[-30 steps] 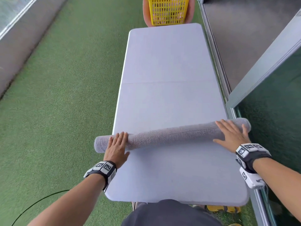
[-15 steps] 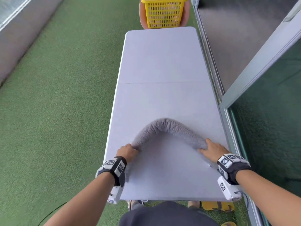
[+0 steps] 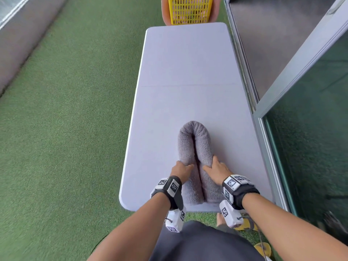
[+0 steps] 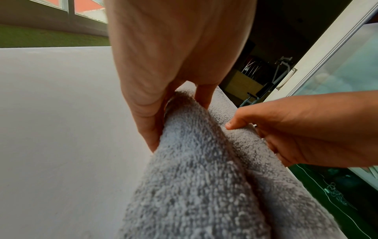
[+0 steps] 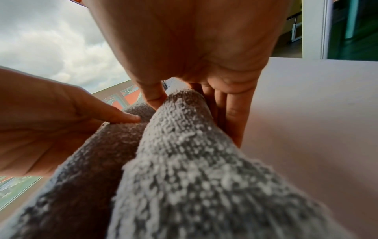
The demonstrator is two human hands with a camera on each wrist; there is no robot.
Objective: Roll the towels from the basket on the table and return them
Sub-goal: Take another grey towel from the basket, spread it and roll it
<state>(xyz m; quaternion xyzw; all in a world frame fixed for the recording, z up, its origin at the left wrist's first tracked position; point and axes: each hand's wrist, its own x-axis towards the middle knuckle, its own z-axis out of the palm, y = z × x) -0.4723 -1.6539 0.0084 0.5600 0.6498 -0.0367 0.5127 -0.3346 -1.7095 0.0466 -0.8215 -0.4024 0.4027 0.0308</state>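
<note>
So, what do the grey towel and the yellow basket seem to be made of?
Grey towel: looks like cotton terry, matte; the left wrist view shows fuzzy loops. Yellow basket: probably moulded plastic, given its even lattice of holes.

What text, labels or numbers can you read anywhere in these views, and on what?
No readable words, brands or numbers in any view.
Wrist bands: only black-and-white square marker patterns, no letters.
Grey towel, white table, yellow basket: no label showing.
</note>
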